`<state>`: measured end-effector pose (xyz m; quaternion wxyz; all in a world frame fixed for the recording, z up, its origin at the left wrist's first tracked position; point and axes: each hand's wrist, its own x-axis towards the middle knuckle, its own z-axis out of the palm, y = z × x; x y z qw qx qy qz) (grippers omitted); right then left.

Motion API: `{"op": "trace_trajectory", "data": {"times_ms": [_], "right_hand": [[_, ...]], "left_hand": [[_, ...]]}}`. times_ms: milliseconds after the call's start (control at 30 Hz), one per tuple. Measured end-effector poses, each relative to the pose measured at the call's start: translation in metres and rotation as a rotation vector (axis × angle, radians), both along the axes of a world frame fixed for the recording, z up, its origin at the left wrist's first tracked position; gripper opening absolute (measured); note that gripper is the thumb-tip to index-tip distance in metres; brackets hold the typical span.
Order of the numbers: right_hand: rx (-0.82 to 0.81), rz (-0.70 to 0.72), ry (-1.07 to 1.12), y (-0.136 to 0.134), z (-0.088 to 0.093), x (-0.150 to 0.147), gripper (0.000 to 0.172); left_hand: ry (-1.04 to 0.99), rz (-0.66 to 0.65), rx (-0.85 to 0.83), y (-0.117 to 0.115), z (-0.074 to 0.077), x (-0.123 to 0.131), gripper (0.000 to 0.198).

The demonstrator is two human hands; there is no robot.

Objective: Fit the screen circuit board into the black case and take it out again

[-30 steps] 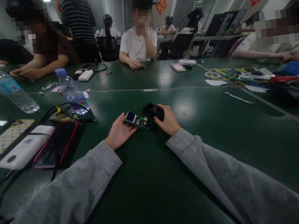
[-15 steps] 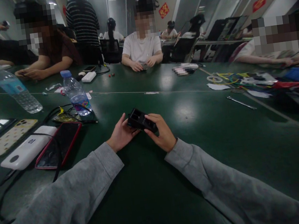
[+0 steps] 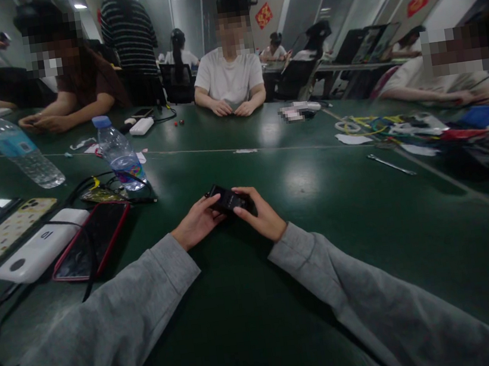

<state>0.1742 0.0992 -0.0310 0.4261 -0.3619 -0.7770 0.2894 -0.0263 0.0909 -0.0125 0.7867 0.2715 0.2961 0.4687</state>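
Between my two hands, just above the green table (image 3: 260, 301), is a small black box-shaped device (image 3: 227, 199), tilted down toward the right. My left hand (image 3: 198, 222) grips its left end, thumb on top and fingers curled beneath. My right hand (image 3: 263, 213) is wrapped round its right end, with the thumb on the near side and the fingers over the far edge. The palms and part of the underside are hidden. What kind of device it is I cannot make out.
Left of my arms lie a red-edged phone (image 3: 92, 242), a white power bank (image 3: 39, 246) with a black cable, and a patterned phone case (image 3: 11, 228). Two water bottles (image 3: 121, 157) stand behind them. A wrench (image 3: 390, 164) and tangled cables (image 3: 381, 126) lie right. Co-workers sit around the table.
My left thumb has come down onto the top of the black device, where before it stood off to the side. The view has shifted slightly.
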Motion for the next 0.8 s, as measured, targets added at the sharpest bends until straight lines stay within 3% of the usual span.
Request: {"op": "trace_trajectory", "data": {"times_ms": [167,300,800], "right_hand": [[-0.266,-0.061,0.123,0.007,-0.005,0.001,0.054],[-0.335,0.027,0.150,0.005,0.002,0.002,0.050],[-0.488,0.161,0.259,0.009,0.010,0.007,0.048]], "left_hand": [[0.020,0.006,0.014,-0.004,0.006,0.001,0.052],[0.020,-0.018,0.041,-0.003,0.004,0.000,0.064],[0.016,-0.045,0.020,-0.004,0.005,0.001,0.073]]}}
